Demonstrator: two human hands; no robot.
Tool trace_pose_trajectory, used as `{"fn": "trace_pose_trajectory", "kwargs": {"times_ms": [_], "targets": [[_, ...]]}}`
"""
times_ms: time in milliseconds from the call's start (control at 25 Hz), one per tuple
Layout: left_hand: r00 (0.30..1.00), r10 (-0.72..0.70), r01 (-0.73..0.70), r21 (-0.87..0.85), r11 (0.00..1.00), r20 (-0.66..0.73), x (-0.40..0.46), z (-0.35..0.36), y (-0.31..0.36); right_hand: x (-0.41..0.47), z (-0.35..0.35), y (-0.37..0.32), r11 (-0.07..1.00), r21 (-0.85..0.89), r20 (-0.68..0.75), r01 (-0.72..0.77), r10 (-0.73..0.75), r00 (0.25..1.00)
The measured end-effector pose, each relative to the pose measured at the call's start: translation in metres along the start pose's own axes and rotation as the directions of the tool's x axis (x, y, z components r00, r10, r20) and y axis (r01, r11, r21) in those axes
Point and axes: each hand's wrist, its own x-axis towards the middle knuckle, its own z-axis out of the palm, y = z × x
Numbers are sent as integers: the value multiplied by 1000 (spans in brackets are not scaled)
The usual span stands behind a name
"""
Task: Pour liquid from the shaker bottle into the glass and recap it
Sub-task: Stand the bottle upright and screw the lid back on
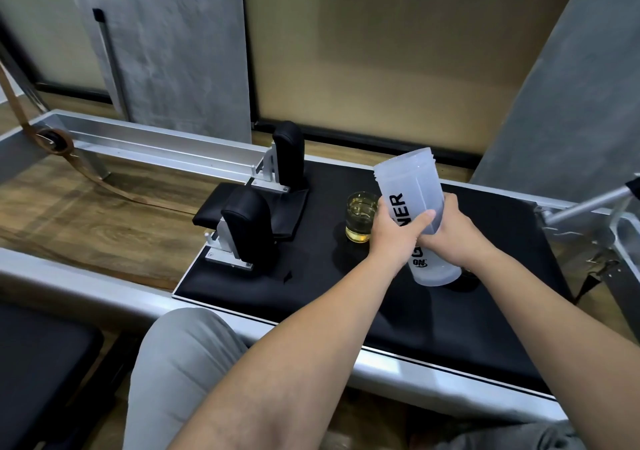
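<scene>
A translucent white shaker bottle (410, 179) with black lettering stands almost upright, leaning slightly left, its base on or just above the black pad (277, 286). Its threaded mouth is uncovered. My left hand (394, 238) wraps the bottle's middle from the front. My right hand (450, 231) grips it from the right side. Just left of the bottle stands a short clear glass (360, 215) with yellow liquid in its lower part. A dark round object (465, 281), possibly the cap, lies behind the bottle's base, mostly hidden.
Two black padded posts (247, 224) (289, 153) on metal brackets stand at the pad's left end. A silver frame rail (104, 290) runs along the near edge. A metal bar (585, 207) juts in at the right. My grey-trousered knee (180, 363) is below.
</scene>
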Motion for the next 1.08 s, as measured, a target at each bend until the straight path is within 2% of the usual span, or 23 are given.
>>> {"fn": "trace_pose_trajectory", "kwargs": {"times_ms": [160,520,640,760,840,960,1080], "targets": [[1000,27,-27,160,987,3,-1,2,-7,-3,2,16,998,54,30,-21,19,999],[994,100,-109,287,952,47,1,8,-3,-10,-4,15,981,191,4,32,-33,999],[996,80,-91,294,951,50,0,10,-11,-20,1,14,970,197,-1,143,-145,989],[997,69,-78,276,958,41,-1,11,-19,-25,6,21,938,278,16,208,-221,975],[996,80,-89,276,957,45,-1,12,-23,-20,11,34,956,233,17,175,-184,983],[992,114,-126,308,943,56,1,15,-26,-13,11,54,975,220,52,-16,4,999],[989,128,-145,347,927,73,2,17,-29,-7,11,64,979,187,76,-81,68,995]]}}
